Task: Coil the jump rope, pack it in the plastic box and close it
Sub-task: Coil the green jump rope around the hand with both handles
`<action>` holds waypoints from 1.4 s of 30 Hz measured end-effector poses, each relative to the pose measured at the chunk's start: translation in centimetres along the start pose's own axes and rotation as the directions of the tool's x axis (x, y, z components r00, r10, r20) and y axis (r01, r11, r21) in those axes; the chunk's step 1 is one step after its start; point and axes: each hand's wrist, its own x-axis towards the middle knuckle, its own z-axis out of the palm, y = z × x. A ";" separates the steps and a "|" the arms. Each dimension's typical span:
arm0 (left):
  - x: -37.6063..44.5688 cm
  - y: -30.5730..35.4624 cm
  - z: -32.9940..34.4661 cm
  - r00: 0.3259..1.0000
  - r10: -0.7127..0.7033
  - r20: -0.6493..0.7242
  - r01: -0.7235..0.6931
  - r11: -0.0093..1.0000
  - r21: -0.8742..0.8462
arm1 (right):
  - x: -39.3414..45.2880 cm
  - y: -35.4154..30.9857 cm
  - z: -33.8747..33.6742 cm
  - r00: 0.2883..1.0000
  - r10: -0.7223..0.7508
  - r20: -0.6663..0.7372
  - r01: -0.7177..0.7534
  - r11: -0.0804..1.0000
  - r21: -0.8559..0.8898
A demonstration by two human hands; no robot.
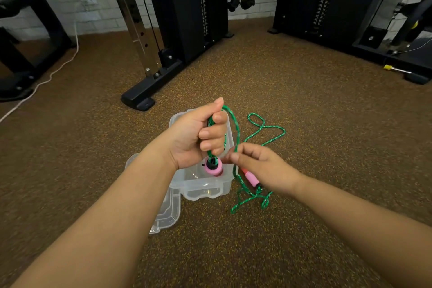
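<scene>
Green braided jump rope (237, 133) arcs between both hands above clear plastic box (205, 188). Left hand (196, 138) clenched around several rope loops plus pink handle (214, 167), handle end poking out below fist. Right hand (259, 166) pinches single strand between thumb and fingertips, just beside box. Second pink handle (252, 177) lies on speckled brown floor (304, 124) under right hand. Loose rope trails right of box. Lid (167, 213) lies left, off box.
</scene>
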 end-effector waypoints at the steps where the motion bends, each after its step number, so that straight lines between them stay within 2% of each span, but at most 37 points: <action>1: 0.1 0.0 0.0 0.999 0.015 -0.029 -0.015 1.000 -0.016 | 0.1 -0.3 0.1 0.998 0.021 -0.061 -0.014 0.994 0.111; 2: 0.1 0.1 0.1 0.997 0.034 -0.067 -0.037 0.999 -0.037 | 0.2 -0.3 0.1 0.992 0.059 -0.110 -0.035 0.976 0.213; 3: 0.1 0.3 0.2 0.993 0.055 -0.106 -0.061 0.996 -0.064 | 0.3 -0.1 0.0 0.985 0.090 -0.149 -0.052 0.970 0.238; 4: 0.2 0.4 0.2 0.987 0.074 -0.141 -0.088 0.992 -0.095 | 0.2 0.4 -0.2 0.978 0.096 -0.188 -0.063 0.983 0.173; 6: 0.2 0.4 0.0 0.973 0.121 -0.197 -0.152 0.976 -0.154 | -0.4 1.6 -0.6 0.972 0.034 -0.235 -0.072 0.985 -0.155; 8: 0.4 0.4 -0.3 0.963 0.176 -0.204 -0.214 0.960 -0.182 | -1.4 2.1 -0.6 0.974 -0.104 -0.201 -0.008 0.873 -0.488; 10: 0.7 0.3 -0.5 0.963 0.205 -0.175 -0.237 0.953 -0.189 | -2.2 1.7 -0.4 0.977 -0.189 -0.100 0.083 0.767 -0.636; 12: 0.9 0.1 -0.7 0.968 0.193 -0.163 -0.222 0.958 -0.182 | -2.8 0.5 0.3 0.968 -0.248 0.020 0.191 0.690 -0.698; 14: 1.0 -0.1 -0.6 0.972 0.175 -0.158 -0.191 0.978 -0.087 | -3.1 -1.3 0.7 0.952 -0.294 0.086 0.276 0.699 -0.660; 17: 1.2 -0.5 0.1 0.982 0.127 -0.140 -0.106 0.983 0.148 | -2.9 -4.2 0.6 0.939 -0.337 0.064 0.324 0.807 -0.493; 20: 0.9 -0.5 0.9 0.996 0.056 -0.073 -0.031 0.953 0.302 | -2.1 -6.9 -0.2 0.949 -0.316 0.006 0.299 0.891 -0.343; 22: 0.6 -0.4 1.0 1.000 0.013 -0.007 -0.008 0.898 0.440 | -1.6 -8.2 -1.3 0.959 -0.279 -0.056 0.258 0.934 -0.248; 24: 0.3 -0.3 0.8 0.998 -0.052 0.036 0.026 0.862 0.507 | -0.9 -9.1 -2.5 0.957 -0.268 -0.108 0.229 0.931 -0.284; 26: -0.1 -0.2 0.9 0.993 -0.077 0.090 0.022 0.868 0.496 | -0.2 -9.3 -3.4 0.953 -0.275 -0.127 0.219 0.916 -0.337; 31: -0.9 0.2 1.7 0.978 -0.002 0.207 -0.080 0.918 0.388 | 0.7 -8.4 -3.0 0.945 -0.276 -0.174 0.212 0.924 -0.318; 37: -0.9 1.1 1.3 0.983 0.117 0.144 -0.137 0.981 0.135 | 0.1 -5.3 -1.5 0.936 -0.290 -0.197 0.229 0.932 -0.280; 42: -0.9 1.6 0.3 0.987 0.112 0.112 -0.115 0.993 0.019 | -0.5 -4.4 -1.1 0.927 -0.275 -0.256 0.178 0.922 -0.344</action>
